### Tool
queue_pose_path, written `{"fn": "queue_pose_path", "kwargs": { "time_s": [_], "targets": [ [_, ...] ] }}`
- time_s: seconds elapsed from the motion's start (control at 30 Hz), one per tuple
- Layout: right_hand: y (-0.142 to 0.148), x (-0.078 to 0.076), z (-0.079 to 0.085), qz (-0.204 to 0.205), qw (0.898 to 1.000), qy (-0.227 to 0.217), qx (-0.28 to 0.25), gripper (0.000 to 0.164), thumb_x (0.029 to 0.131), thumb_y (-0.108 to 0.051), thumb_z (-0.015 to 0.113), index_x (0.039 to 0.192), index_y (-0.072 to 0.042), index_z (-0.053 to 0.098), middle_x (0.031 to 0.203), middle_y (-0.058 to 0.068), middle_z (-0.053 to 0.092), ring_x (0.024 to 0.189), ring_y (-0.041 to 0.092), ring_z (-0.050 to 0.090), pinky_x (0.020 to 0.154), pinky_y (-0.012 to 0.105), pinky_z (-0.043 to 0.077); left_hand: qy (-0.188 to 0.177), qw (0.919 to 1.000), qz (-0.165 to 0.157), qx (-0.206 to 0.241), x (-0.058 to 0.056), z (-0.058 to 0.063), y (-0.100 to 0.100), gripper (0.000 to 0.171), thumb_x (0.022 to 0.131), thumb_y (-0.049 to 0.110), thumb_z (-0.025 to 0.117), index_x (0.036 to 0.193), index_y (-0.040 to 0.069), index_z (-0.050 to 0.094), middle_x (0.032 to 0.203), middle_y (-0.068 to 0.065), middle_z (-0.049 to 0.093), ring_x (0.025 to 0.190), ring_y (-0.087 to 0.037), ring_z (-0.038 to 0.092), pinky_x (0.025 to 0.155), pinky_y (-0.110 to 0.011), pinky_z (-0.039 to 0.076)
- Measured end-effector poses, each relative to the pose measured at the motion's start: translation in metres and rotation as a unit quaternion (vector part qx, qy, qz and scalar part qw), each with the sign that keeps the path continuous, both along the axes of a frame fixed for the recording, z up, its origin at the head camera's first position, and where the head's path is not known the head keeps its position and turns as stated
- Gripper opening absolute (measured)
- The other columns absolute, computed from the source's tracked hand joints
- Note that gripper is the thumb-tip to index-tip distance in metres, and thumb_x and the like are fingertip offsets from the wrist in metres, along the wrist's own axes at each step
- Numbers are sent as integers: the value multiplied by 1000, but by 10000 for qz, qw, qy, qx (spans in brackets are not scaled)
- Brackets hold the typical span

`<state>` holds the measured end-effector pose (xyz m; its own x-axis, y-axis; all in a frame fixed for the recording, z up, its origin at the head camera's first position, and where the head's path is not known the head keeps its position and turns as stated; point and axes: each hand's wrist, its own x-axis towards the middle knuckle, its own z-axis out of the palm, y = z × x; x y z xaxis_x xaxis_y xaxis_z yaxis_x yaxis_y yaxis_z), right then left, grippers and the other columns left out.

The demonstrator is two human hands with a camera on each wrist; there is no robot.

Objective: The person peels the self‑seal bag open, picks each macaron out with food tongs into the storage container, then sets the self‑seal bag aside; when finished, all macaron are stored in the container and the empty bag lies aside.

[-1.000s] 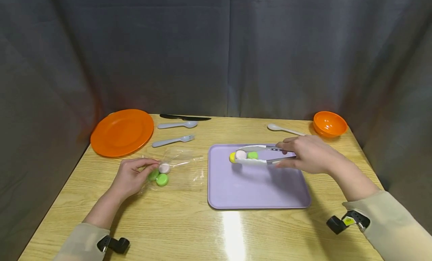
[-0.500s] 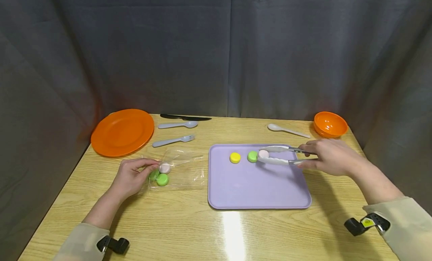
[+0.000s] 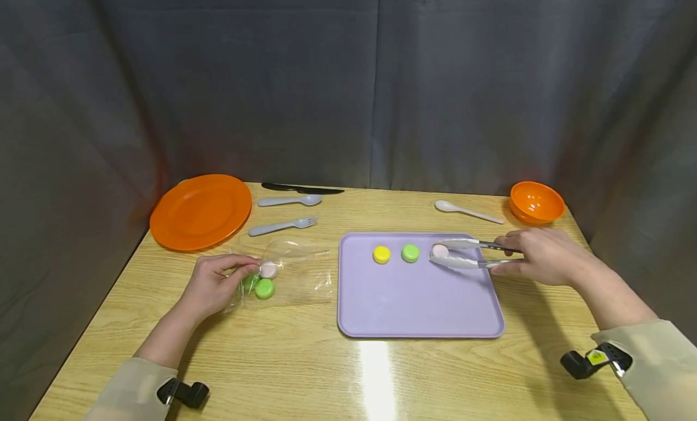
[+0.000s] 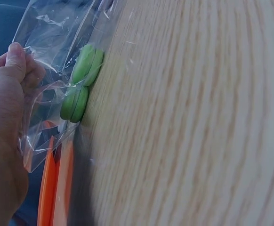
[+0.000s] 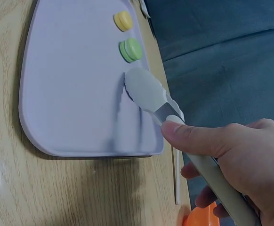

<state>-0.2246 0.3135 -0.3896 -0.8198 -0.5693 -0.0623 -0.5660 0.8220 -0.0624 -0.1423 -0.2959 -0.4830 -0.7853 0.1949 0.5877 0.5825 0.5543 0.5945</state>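
Observation:
My left hand (image 3: 220, 285) pinches the edge of a clear plastic bag (image 3: 302, 276) lying on the table. Inside it are two green macarons (image 4: 83, 70) and a pale pink macaron (image 3: 268, 270). With my right hand (image 3: 544, 256) I grip a pair of tongs (image 3: 463, 263) whose white tips reach over the lilac tray (image 3: 414, 312). Between those tips sits another pale pink macaron (image 3: 440, 251), low over the tray; the tongs hide it in the right wrist view. To its left on the tray, a green macaron (image 3: 411, 253) and a yellow macaron (image 3: 382, 254) form a row with it.
An orange plate (image 3: 201, 212) is at the back left. Beside it lie a black knife (image 3: 302, 189), a grey spoon (image 3: 288, 201) and a grey fork (image 3: 282, 226). Behind the tray is a pale spoon (image 3: 468, 212), with an orange bowl (image 3: 536, 203) at the back right.
My right hand has moved right with the tongs, carrying the pink macaron from near the yellow one, past the green one, to its right side. My left hand stays put on the bag.

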Motion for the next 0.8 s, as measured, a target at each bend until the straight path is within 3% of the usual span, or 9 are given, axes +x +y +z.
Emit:
{"fn": "queue_pose_path", "kwargs": {
  "time_s": [0.4,0.8],
  "targets": [
    [3,7,6,-164,9997,-120,-129,66,84,-55,88,126,-6,76,104,-1,75,72,11,58,67,39,53,-71,10000,-16,23,0,2,1,25,83,-10,85,98,10,85,96,0,81,89,-15,76,83,-12,54],
    [-37,19,17,617,9952,388,-650,58,84,-50,89,126,-12,77,107,-7,73,79,11,64,66,39,54,-73,10000,53,38,0,0,1,25,83,-10,85,97,11,85,95,1,81,88,-13,76,82,-11,54]
  ]
}}
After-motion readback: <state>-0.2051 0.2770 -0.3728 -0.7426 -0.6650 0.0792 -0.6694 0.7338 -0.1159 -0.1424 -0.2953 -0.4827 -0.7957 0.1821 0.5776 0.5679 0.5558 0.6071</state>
